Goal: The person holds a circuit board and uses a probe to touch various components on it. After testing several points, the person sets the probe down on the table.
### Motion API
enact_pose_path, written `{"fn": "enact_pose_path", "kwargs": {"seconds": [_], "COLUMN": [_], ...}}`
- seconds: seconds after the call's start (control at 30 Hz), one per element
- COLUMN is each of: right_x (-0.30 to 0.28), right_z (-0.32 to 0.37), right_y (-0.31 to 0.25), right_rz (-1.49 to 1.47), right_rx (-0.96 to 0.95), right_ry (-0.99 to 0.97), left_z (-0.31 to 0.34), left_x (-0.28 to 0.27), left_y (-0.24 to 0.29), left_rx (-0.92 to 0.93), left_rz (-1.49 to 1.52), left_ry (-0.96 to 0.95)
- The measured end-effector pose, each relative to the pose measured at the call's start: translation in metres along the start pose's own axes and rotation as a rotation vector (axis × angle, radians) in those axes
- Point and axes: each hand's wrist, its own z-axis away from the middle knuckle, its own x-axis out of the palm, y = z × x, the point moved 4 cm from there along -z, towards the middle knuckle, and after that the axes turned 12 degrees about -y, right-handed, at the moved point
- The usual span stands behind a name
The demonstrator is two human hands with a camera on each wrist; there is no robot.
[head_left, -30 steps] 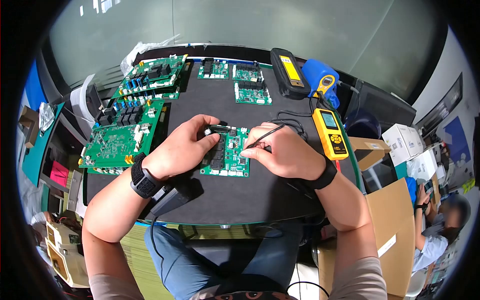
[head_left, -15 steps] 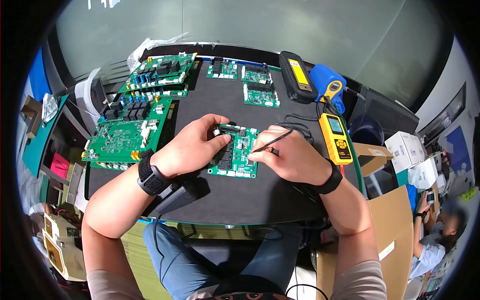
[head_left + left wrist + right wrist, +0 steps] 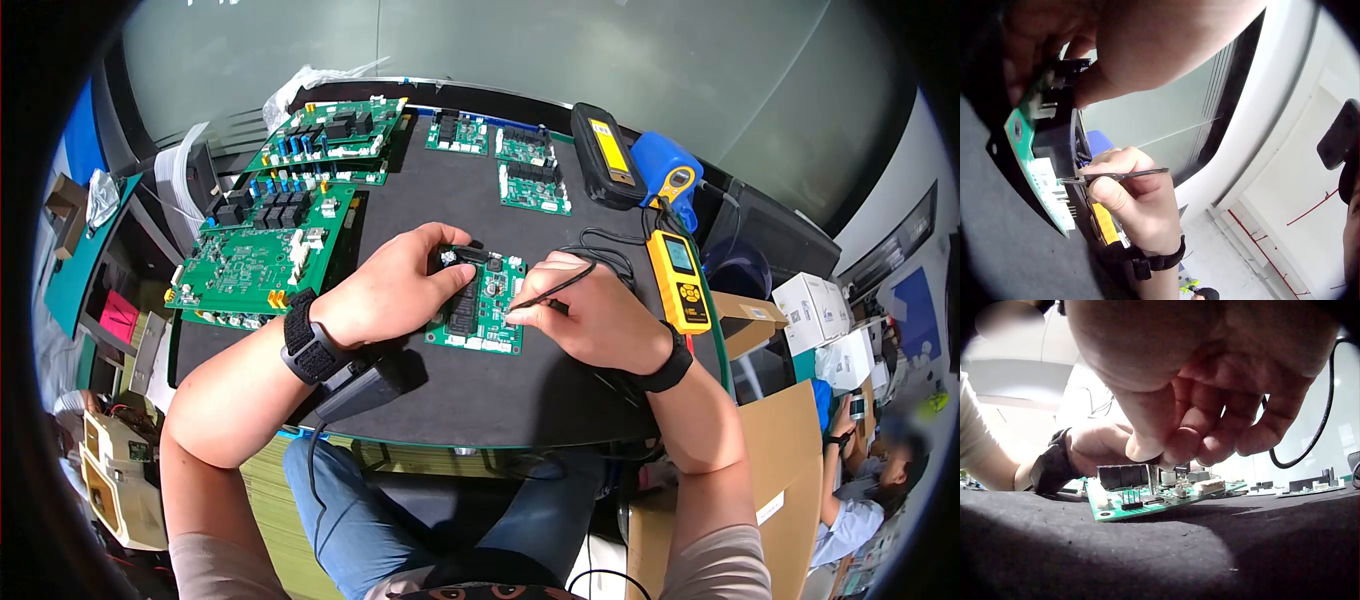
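In the head view my left hand (image 3: 400, 285) grips the upper left edge of a green circuit board (image 3: 487, 341), its thumb lying on the row of black relays (image 3: 462, 306). My right hand (image 3: 598, 310) pinches slim black tweezers (image 3: 560, 290) over the board's right side. In the left wrist view the metal tips of the tweezers (image 3: 1113, 177) point at the white connectors (image 3: 1050, 187) along the board edge. From the right wrist view the circuit board (image 3: 1113, 514) sits a little tilted above the dark mat, with the right fingertips (image 3: 1147, 447) close over its parts.
Larger green boards (image 3: 250, 262) are stacked at the left, and several small boards (image 3: 535, 188) lie at the back. A black case (image 3: 606, 155), a blue device (image 3: 665, 170) and a yellow meter (image 3: 680, 280) with cables line the right. A dark grey device (image 3: 358, 395) lies beneath my left wrist.
The head view has swung slightly left, so the scene sits further right in it. Both hands keep nearly the same place on the board, and the tweezers stay at its right side.
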Motion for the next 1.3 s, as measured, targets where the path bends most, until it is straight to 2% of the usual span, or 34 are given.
{"fn": "enact_pose_path", "kwargs": {"seconds": [0.73, 1.3], "right_x": [0.000, 0.000], "right_z": [-0.003, -0.002], "right_y": [-0.003, -0.002], "right_rz": [0.039, -0.058], "right_rx": [0.014, 0.058], "right_ry": [-0.065, -0.077], "left_z": [0.003, 0.003], "left_x": [0.001, -0.001], "left_y": [0.004, 0.004], "left_rx": [-0.005, 0.006], "left_rz": [-0.016, -0.045], "left_ry": [-0.002, 0.005]}}
